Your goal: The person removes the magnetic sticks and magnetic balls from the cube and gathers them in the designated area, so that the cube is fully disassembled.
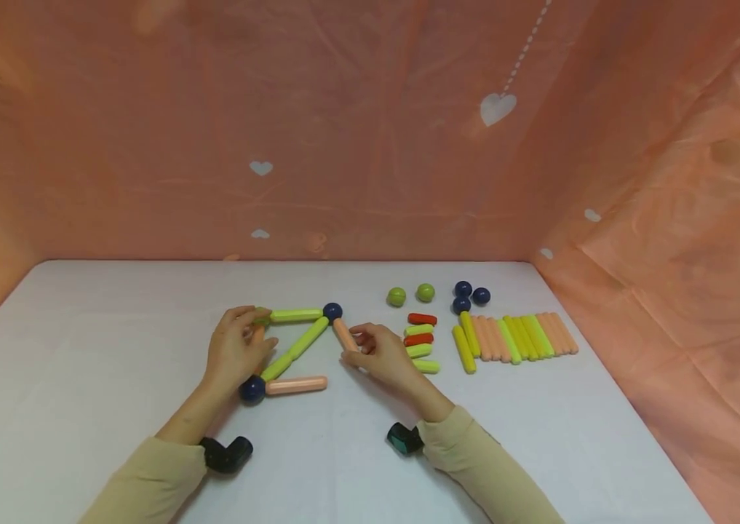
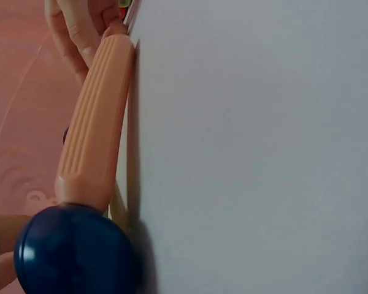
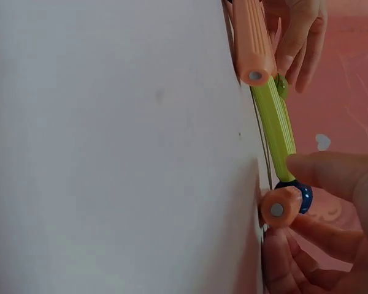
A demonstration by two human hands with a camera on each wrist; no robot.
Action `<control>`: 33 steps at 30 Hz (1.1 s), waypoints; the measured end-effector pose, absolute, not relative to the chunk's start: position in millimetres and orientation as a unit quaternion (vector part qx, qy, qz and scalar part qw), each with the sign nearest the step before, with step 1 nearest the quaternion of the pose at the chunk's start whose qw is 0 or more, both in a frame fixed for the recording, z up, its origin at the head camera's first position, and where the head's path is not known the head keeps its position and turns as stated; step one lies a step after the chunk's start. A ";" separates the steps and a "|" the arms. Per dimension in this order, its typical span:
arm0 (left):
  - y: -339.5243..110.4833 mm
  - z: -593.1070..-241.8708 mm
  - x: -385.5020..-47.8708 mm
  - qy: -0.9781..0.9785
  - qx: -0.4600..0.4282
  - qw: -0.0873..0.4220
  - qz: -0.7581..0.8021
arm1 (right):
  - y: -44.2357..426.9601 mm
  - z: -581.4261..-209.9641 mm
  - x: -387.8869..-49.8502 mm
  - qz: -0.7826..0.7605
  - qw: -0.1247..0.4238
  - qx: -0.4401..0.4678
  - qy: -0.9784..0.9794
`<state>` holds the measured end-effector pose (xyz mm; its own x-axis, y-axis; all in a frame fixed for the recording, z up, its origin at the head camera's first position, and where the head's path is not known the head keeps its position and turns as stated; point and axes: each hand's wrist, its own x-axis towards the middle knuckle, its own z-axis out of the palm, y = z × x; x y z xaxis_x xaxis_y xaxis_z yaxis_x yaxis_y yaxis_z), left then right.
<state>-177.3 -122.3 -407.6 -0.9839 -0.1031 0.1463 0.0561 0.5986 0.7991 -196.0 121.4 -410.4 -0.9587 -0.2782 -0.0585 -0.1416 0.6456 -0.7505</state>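
Note:
A flat frame of magnetic rods and balls lies on the white table. My left hand (image 1: 235, 346) holds its left corner, fingertips at a green ball (image 3: 282, 87), partly hidden, and thumb beside an orange rod (image 1: 257, 335). My right hand (image 1: 386, 356) pinches another orange rod (image 1: 345, 335), whose far end meets the back blue ball (image 1: 333, 312). A lime rod (image 1: 296, 315) joins the green and back blue balls. Two lime rods (image 1: 296, 349) in line run diagonally to the front blue ball (image 1: 252, 389). From that ball an orange rod (image 1: 297, 385) points right, its other end free.
Right of my right hand lie short red and lime rods (image 1: 418, 340). Beyond them is a row of long yellow, orange and lime rods (image 1: 520, 338). Two green balls (image 1: 411, 294) and three blue balls (image 1: 463, 290) sit behind. An orange curtain (image 1: 370, 145) hangs around the table (image 1: 114, 327).

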 end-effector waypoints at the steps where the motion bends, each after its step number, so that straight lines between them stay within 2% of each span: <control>1: -122.8 -407.5 -177.4 -0.892 0.015 0.082 -0.445 | 120.7 -410.8 -196.3 -0.404 0.085 -0.116 0.904; 6: -125.5 -409.7 -177.4 -0.901 0.009 0.055 -0.430 | 119.4 -411.9 -198.9 -0.414 0.088 -0.114 0.899; 16: -127.8 -412.9 -177.9 -0.904 -0.006 0.064 -0.422 | 118.4 -411.8 -208.6 -0.408 0.123 -0.107 0.898; 26: -128.4 -413.7 -176.3 -0.895 0.002 0.064 -0.442 | 118.9 -414.3 -213.6 -0.412 0.111 -0.133 0.895; 33: -129.6 -412.0 -176.1 -0.893 0.007 0.055 -0.446 | 127.4 -412.8 -205.7 -0.442 0.110 -0.117 0.882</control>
<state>-176.1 -129.6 -412.0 -0.9939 -0.0612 0.0916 0.0365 0.6015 0.7980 -205.7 127.4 -412.8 -0.9481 -0.3048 -0.0908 -0.1096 0.5811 -0.8064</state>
